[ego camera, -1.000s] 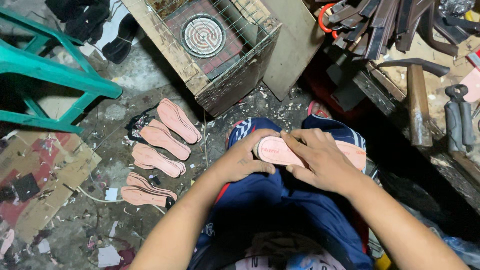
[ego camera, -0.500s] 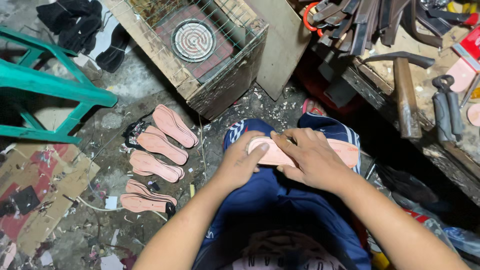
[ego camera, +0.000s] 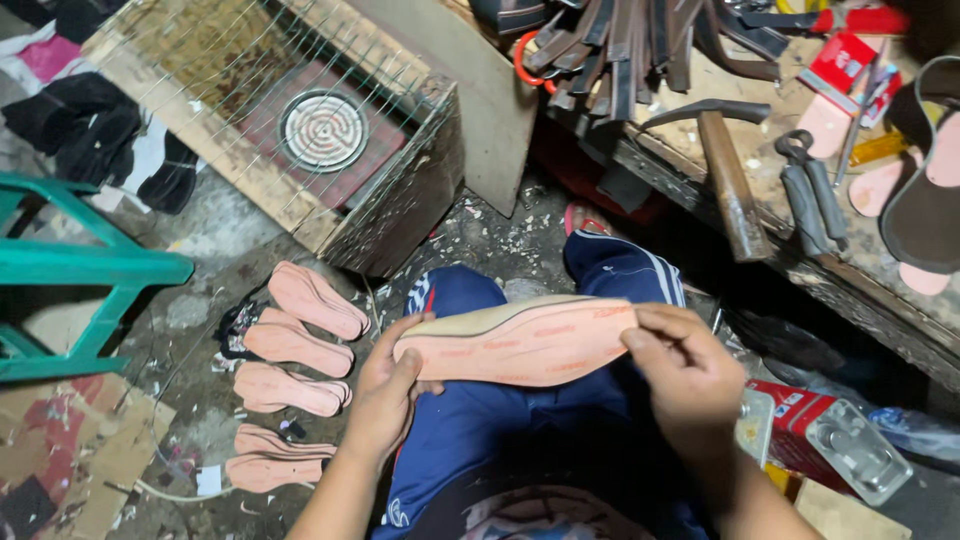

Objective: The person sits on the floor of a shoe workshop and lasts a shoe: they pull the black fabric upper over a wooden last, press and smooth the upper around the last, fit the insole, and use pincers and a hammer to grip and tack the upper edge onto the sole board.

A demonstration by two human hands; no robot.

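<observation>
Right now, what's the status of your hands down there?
Left hand and right hand grip one pink shoe sole by its ends, over the lap. More soles on floor. Nothing in between.

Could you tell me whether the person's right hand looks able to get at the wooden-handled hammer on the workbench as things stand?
Probably not at once: the right hand grips one end of the pink shoe insole, though nothing lies between it and the wooden-handled hammer.
</observation>
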